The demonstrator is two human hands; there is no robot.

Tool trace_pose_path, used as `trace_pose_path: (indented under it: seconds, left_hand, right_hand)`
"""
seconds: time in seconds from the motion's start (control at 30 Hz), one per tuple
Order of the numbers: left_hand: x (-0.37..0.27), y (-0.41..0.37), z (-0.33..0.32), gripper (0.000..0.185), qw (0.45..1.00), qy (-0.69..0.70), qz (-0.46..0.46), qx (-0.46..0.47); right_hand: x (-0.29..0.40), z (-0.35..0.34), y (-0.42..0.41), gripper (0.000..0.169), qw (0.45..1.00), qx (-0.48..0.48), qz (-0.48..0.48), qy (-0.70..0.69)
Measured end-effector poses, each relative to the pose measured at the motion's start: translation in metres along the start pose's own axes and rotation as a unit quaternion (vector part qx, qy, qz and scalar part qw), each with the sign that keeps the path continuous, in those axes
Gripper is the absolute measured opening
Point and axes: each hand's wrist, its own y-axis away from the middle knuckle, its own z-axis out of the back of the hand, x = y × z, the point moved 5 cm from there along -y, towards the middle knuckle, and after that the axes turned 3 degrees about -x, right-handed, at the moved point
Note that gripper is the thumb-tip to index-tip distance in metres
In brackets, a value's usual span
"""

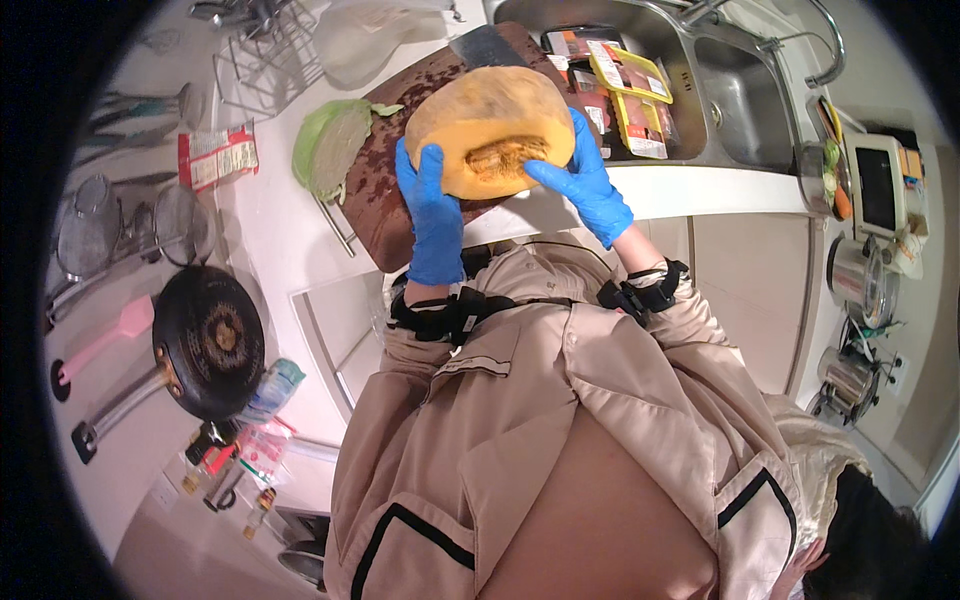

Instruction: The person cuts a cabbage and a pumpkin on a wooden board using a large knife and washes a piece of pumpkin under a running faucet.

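A cut piece of pumpkin (491,124) is held up in both hands above a brown cutting board (390,214). Its orange cut face and seed hollow are turned towards me. My left hand (430,210), in a blue glove, grips the pumpkin's left side with the thumb on the flesh. On the other side my right hand (589,187), gloved too, has its thumb at the seed hollow. Dark wet patches mark the board. Beyond the pumpkin lies a broad metal blade (487,49), partly hidden. A cut cabbage (330,150) rests at the board's left edge.
Packed meat trays (634,94) lie at the left sink basin, beside another steel basin (742,97). A wire rack (266,64) and plastic bag (367,37) stand at the back. On the left hangs a frying pan (210,341). Another person's hand (808,559) shows lower right.
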Motion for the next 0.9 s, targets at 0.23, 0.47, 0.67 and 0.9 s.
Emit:
trace_pose_path:
  seconds: [0.23,0.47,0.67,0.9]
  left_hand:
    - [-0.011,0.008,-0.054,0.047,0.989,-0.075,-0.049,0.117]
    - [-0.011,0.013,-0.096,0.061,0.967,-0.138,-0.096,0.194]
    - [-0.008,0.008,-0.106,0.050,0.976,-0.114,-0.111,0.151]
    - [0.029,-0.004,-0.033,0.040,0.991,-0.002,0.136,-0.019]
  right_hand:
    - [0.046,0.031,0.013,0.082,0.989,-0.043,0.144,-0.007]
    - [0.073,0.058,0.022,0.090,0.991,-0.060,0.108,-0.045]
    - [0.076,0.079,0.006,0.063,0.990,-0.047,0.132,0.018]
    - [0.025,0.117,-0.019,0.054,0.992,-0.126,0.005,0.018]
